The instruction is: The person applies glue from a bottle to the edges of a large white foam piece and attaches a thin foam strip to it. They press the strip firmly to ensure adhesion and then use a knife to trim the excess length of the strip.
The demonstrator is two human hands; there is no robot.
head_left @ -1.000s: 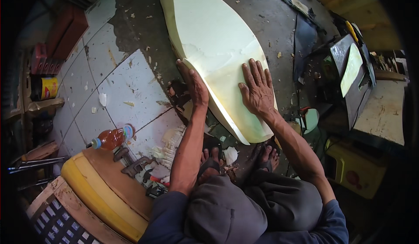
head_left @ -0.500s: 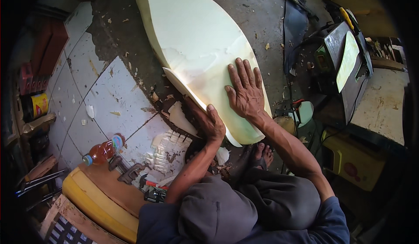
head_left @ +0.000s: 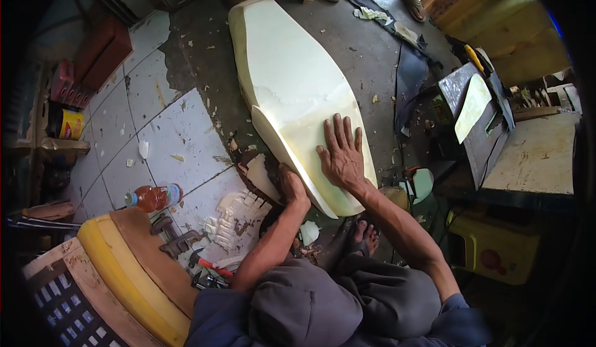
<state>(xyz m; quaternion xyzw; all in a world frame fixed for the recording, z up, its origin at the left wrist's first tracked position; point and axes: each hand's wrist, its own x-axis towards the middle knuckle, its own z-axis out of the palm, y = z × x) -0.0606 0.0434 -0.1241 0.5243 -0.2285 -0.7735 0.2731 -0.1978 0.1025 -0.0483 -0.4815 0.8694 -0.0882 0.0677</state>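
A long pale-yellow motorcycle seat foam [head_left: 297, 67] lies lengthwise in front of me, its narrow end far off. A thin raised flap [head_left: 282, 145] runs along its near left edge. My right hand [head_left: 343, 161] rests flat on the near part of the foam, fingers spread. At the lower left side, my left hand [head_left: 293, 187] clasps the foam's edge with the thumb up against it. The other fingers of that hand are hidden under the foam.
Foam scraps [head_left: 239, 220] litter the floor to the left. A bottle of reddish liquid [head_left: 153, 198] lies by a metal clamp [head_left: 180, 238] and a yellow cushion [head_left: 124, 272]. On the right stand a metal box [head_left: 469, 111] and yellow stool [head_left: 490, 244]. Another person's feet [head_left: 412, 4] show at the back.
The view has shifted so the foam's far end and another person's feet now show. My left hand's fingers have slipped further out of sight beneath the edge. My right hand stays flat on the foam.
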